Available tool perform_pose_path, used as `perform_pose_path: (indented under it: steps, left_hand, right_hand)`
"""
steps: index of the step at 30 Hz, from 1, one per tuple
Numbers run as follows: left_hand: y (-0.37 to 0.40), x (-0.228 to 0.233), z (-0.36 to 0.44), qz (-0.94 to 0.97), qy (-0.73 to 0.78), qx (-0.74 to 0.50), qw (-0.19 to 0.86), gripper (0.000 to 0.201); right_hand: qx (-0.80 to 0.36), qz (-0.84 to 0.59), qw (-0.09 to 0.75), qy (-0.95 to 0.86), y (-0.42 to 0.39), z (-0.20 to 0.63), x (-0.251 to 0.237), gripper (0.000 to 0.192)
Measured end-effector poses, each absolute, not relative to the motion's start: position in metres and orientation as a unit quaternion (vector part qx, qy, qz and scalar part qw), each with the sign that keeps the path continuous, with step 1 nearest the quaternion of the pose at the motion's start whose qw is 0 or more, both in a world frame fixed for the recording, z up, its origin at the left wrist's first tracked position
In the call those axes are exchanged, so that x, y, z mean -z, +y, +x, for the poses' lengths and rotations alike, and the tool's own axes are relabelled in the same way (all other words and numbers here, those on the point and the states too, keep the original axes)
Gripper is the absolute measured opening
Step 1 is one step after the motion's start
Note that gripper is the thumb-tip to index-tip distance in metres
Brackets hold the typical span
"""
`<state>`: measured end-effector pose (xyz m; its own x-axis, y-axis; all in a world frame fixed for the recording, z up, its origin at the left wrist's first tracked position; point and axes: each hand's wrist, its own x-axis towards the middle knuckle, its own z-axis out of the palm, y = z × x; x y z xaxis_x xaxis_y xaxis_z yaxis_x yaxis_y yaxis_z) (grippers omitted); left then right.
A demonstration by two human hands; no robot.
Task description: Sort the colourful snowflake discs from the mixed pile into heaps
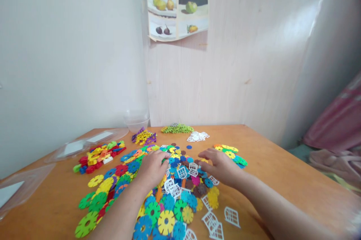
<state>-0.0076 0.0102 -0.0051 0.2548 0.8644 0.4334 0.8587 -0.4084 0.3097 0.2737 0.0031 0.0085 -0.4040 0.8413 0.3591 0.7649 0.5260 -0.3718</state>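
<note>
Left hand (153,165) and right hand (218,165) are flanking the pile, fingers parted, gripping nothing visible. Notched discs (169,202) are lying between them among white window pieces (231,216), probably light, stiff, slippery; rim pinching is advisable.

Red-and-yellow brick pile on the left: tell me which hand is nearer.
Left. The left hand is to the right of the brick pile, apart from it; the right hand is farther right, beyond the left hand.
</note>
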Motion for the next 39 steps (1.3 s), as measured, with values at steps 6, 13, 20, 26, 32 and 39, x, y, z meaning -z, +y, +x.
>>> perform_pose_path:
  steps: [6, 13, 20, 26, 32, 39]
  left_hand:
    - [0.006, -0.001, -0.004, 0.810, 0.519, -0.274, -0.007, 0.031]
    - [0.005, 0.009, -0.003, 0.813, 0.530, -0.240, -0.025, 0.045]
    - [0.000, 0.002, -0.001, 0.817, 0.528, -0.232, -0.012, 0.035]
    - [0.001, -0.002, -0.003, 0.817, 0.529, -0.228, 0.004, 0.021]
    - [0.003, 0.001, -0.005, 0.801, 0.552, -0.232, 0.010, 0.016]
    - [0.005, 0.003, -0.005, 0.797, 0.556, -0.237, 0.002, 0.017]
  right_hand:
    - [-0.069, -0.432, 0.203, -0.876, -0.009, 0.232, -0.016, 0.030]
    - [-0.073, -0.414, 0.216, -0.881, -0.001, 0.213, -0.004, 0.017]
    - [-0.287, -0.459, 0.337, -0.770, 0.043, 0.216, -0.002, 0.023]
    - [-0.335, -0.609, 0.389, -0.605, 0.111, 0.236, -0.005, 0.003]
    - [-0.359, -0.647, 0.384, -0.552, 0.155, 0.246, 0.002, 0.009]
    - [-0.380, -0.639, 0.414, -0.526, 0.176, 0.248, 0.002, 0.020]
